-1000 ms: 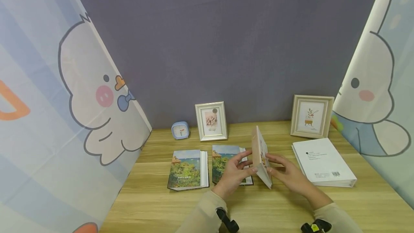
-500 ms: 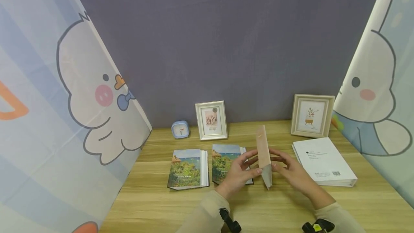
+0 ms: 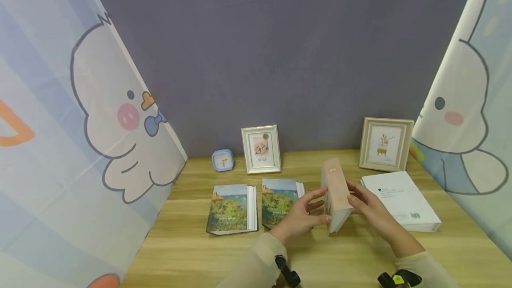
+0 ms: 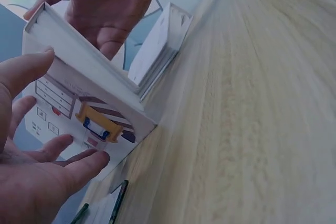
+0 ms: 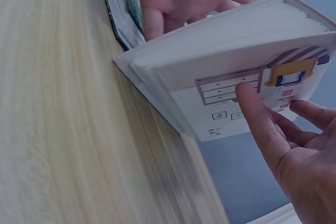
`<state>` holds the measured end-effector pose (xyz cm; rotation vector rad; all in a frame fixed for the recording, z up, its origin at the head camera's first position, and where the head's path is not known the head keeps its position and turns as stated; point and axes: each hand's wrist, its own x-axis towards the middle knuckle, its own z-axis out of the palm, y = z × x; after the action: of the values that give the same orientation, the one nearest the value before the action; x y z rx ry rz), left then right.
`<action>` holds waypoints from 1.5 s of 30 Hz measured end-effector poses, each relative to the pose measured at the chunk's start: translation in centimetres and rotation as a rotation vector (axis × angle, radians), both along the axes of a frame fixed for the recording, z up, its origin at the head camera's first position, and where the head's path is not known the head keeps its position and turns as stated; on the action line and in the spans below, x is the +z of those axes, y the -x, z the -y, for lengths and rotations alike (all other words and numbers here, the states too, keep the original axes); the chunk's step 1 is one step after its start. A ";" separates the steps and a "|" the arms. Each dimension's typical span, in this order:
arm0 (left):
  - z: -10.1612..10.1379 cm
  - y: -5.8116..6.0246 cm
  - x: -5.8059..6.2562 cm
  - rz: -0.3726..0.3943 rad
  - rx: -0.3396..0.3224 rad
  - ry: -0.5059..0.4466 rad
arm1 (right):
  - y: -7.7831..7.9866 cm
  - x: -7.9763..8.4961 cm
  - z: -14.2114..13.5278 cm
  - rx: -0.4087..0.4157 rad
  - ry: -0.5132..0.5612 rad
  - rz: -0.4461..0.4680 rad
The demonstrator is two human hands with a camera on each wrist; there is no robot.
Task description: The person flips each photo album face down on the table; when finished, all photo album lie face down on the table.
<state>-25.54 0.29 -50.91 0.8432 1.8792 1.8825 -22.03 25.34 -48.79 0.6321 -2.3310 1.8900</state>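
A thick photo album [image 3: 336, 186] with a pinkish spine and white pages stands on edge on the table, its spine turned toward me. My left hand [image 3: 302, 217] holds one side by thumb and fingertips, against a cover printed with small furniture drawings. From the other side my right hand [image 3: 372, 212] holds it, thumb near the spine's edge and fingers on a similarly printed cover [image 5: 231, 95]. Left of my hands lie two albums with painted landscape covers, one farther off [image 3: 230, 208] and one partly behind my left hand [image 3: 280, 197]. A white album [image 3: 404, 199] lies by my right hand.
At the back of the wooden table [image 3: 192, 261] stand a small blue clock [image 3: 222, 160], a silvery picture frame [image 3: 262, 149] and a beige picture frame [image 3: 386, 144]. A grey backdrop [image 3: 280, 57] rises behind; cartoon-printed curtains flank both sides.
Between my hands the album has turned from near edge-on, so its pink spine now faces me more broadly. It has also shifted slightly right, with both hands following.
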 end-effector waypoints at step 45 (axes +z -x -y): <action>-1.5 -0.1 -1.5 0.135 0.089 0.116 | 0.1 -0.4 -3.9 -0.202 -0.139 0.127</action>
<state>-25.41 1.75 -52.38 0.5898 1.9502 1.8117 -22.13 29.26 -49.19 0.2795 -2.5117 1.7396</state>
